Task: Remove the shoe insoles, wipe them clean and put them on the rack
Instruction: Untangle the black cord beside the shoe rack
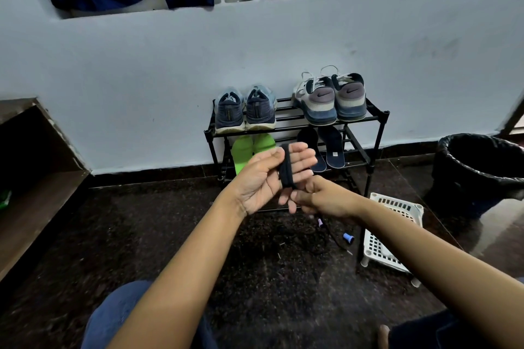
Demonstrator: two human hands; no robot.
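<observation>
Left grip (266, 178) open, black strap (287, 167) looped round its fingers; right grip (320, 198) pinching strap's lower end; green insoles (249, 151), dark insoles (323, 150) on rack (285, 129) lower shelf; risk: strap slips off straight fingers, lost on dark floor (170, 221).

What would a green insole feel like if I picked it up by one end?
Probably light: the green insoles look thin and flat. Likely bendy, so the free end might droop a bit, though they lie straight across the bars of the rack. Their surface looks matte, so likely not slippery.
</observation>
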